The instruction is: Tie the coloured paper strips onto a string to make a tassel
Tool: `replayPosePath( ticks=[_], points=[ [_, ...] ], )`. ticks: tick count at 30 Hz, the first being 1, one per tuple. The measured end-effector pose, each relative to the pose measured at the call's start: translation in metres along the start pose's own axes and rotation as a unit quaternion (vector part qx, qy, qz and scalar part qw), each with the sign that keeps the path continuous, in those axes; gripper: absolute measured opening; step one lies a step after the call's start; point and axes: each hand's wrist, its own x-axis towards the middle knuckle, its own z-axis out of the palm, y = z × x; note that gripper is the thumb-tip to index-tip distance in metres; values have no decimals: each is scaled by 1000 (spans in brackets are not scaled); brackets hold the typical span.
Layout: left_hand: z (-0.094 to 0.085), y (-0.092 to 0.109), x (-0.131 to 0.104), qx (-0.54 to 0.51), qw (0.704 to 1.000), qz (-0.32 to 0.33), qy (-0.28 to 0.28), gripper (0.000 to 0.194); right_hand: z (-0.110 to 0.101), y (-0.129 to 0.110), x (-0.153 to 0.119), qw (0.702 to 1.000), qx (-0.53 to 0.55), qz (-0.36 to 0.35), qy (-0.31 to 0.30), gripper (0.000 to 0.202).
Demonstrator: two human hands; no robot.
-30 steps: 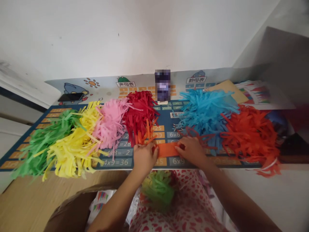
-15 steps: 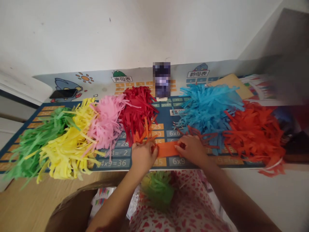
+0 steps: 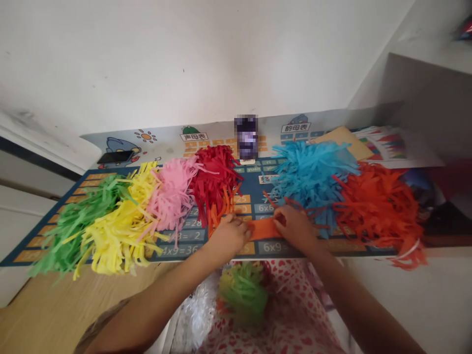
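A folded strip of orange tissue paper (image 3: 263, 229), fringed at both ends, lies on the table near its front edge. My left hand (image 3: 229, 236) is closed over its left end, the fingers pressed together on the paper. At the other end my right hand (image 3: 295, 225) pinches it, the thumb curled against the fingers. Loose orange fringe sticks out beyond both hands. Just behind my left hand sits a red tissue pile (image 3: 216, 179), and behind my right hand a blue one (image 3: 313, 172). A green fringed bundle (image 3: 244, 292) rests on my lap.
Green (image 3: 84, 221), yellow (image 3: 121, 236) and pink (image 3: 171, 191) fringed tissue piles lie to the left, a red-orange one (image 3: 381, 211) to the right. A phone (image 3: 246, 137) leans at the back, and a dark phone (image 3: 115, 157) lies far left. Papers (image 3: 391, 147) lie back right.
My left hand has shifted slightly right along the orange strip, its fingers now flatter over it. My right hand stays at the right end. The view has tilted a little.
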Motion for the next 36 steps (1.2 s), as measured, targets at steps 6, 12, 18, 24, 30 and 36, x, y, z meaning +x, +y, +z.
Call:
replayPosePath(
  ticks=[6,12,18,24,30,36],
  points=[
    [-6,14,-7,-5,999,-39,14,14,-20,-22,-23,978,-39,-193,67,19],
    [-9,22,-7,-26,995,-90,44,29,-9,-23,-21,951,-133,-277,-26,16],
    [0,21,-4,-25,990,-114,78,20,-16,-16,-4,959,-93,-267,-18,19],
    [13,18,-2,3,985,-124,119,11,-19,-39,-5,962,-97,-255,21,12],
    [22,20,-8,5,981,-135,142,14,7,-50,-9,943,-161,-290,-3,16],
    [27,23,-14,-2,977,-142,158,14,-15,-19,-7,949,-153,-273,38,20]
  ],
)
